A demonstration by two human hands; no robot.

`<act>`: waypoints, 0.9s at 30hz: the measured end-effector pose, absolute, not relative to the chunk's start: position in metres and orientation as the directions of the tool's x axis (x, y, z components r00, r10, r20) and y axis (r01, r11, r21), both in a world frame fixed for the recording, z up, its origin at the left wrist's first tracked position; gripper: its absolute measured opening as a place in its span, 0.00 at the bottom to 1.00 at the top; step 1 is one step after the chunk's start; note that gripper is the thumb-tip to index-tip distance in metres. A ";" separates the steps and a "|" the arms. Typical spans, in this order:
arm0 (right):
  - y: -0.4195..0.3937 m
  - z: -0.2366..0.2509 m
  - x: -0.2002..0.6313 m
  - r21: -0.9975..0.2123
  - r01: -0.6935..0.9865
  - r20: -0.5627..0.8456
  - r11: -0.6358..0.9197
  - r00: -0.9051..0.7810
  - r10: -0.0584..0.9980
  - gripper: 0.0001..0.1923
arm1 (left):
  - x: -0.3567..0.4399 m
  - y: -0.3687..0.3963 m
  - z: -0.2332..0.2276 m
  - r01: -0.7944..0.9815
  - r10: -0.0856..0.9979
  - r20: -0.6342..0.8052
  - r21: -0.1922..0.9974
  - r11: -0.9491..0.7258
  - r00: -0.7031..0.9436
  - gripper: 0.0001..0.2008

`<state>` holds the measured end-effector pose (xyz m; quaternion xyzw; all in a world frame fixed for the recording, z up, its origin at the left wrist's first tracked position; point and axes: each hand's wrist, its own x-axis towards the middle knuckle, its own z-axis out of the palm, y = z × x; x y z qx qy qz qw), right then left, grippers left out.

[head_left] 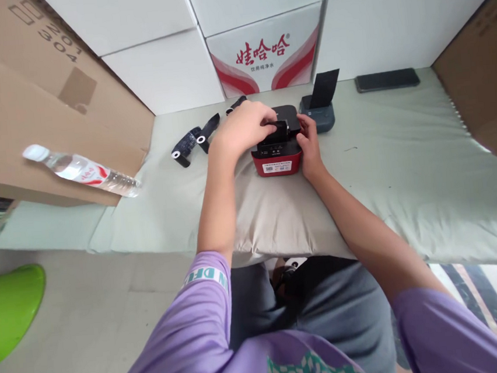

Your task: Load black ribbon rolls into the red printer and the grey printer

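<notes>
A small red and black device [277, 155] sits on a beige pillow [273, 213] on the bed. My left hand [243, 129] rests on top of it, fingers curled over a black part at its upper side. My right hand [309, 139] presses against the device's right side, holding it steady. A second, dark grey device [319, 120] with a black flap standing up is just behind and to the right. Black strips with white round ends [195, 142] lie left of my left hand.
A water bottle [82, 170] lies against a large cardboard box [24, 96] at left. White boxes and a red-printed carton [267, 55] line the back. A dark phone [386, 80] lies far right on the pale green bedcover [426, 163]. A green stool [5, 309] stands at lower left.
</notes>
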<state>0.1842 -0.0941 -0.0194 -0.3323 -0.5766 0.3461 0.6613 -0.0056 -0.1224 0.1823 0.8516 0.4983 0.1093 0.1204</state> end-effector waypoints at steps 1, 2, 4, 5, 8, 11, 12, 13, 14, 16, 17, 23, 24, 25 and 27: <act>-0.094 -0.019 0.184 -0.838 -0.079 0.534 0.541 0.094 0.840 0.37 | -0.003 -0.123 0.181 0.816 0.871 0.074 0.319 -0.483 0.486 0.09; -0.093 -0.020 0.184 -0.837 -0.080 0.535 0.541 0.092 0.840 0.37 | 0.000 -0.123 0.180 0.810 0.867 0.081 0.324 -0.489 0.491 0.10; -0.093 -0.020 0.185 -0.838 -0.073 0.536 0.541 0.083 0.840 0.37 | 0.002 -0.124 0.179 0.806 0.865 0.081 0.328 -0.492 0.495 0.10; -0.093 -0.020 0.185 -0.839 -0.067 0.535 0.540 0.078 0.841 0.37 | 0.002 -0.125 0.180 0.808 0.866 0.075 0.328 -0.489 0.494 0.10; -0.092 -0.021 0.184 -0.842 -0.067 0.531 0.535 0.075 0.844 0.37 | -0.001 -0.125 0.182 0.817 0.871 0.052 0.324 -0.477 0.488 0.09; -0.092 -0.021 0.184 -0.842 -0.076 0.528 0.534 0.083 0.845 0.38 | -0.004 -0.125 0.183 0.825 0.877 0.039 0.322 -0.465 0.479 0.09; -0.092 -0.021 0.184 -0.843 -0.076 0.527 0.533 0.086 0.845 0.38 | -0.005 -0.124 0.184 0.827 0.878 0.036 0.321 -0.461 0.476 0.08; -0.092 -0.021 0.184 -0.843 -0.076 0.527 0.533 0.088 0.846 0.38 | -0.005 -0.124 0.184 0.829 0.879 0.032 0.319 -0.459 0.475 0.08; -0.092 -0.021 0.184 -0.843 -0.077 0.526 0.533 0.089 0.846 0.37 | -0.005 -0.124 0.184 0.831 0.880 0.028 0.315 -0.458 0.474 0.08; -0.092 -0.021 0.184 -0.843 -0.080 0.525 0.532 0.093 0.846 0.37 | -0.004 -0.125 0.184 0.836 0.881 0.018 0.308 -0.455 0.473 0.08; -0.091 -0.021 0.184 -0.844 -0.081 0.523 0.530 0.096 0.847 0.37 | -0.003 -0.125 0.184 0.837 0.881 0.013 0.307 -0.453 0.472 0.08; -0.092 -0.019 0.184 -0.845 -0.084 0.518 0.528 0.114 0.848 0.35 | 0.001 -0.130 0.184 0.837 0.878 0.005 0.299 -0.458 0.479 0.10; -0.092 -0.018 0.184 -0.844 -0.081 0.520 0.530 0.112 0.847 0.34 | 0.002 -0.130 0.184 0.839 0.878 0.009 0.290 -0.460 0.478 0.11; -0.093 -0.017 0.184 -0.844 -0.076 0.523 0.531 0.110 0.845 0.34 | 0.003 -0.131 0.184 0.843 0.880 0.011 0.280 -0.459 0.476 0.12; -0.093 -0.014 0.186 -0.845 -0.064 0.522 0.530 0.111 0.846 0.32 | 0.006 -0.130 0.184 0.853 0.885 0.012 0.261 -0.451 0.465 0.14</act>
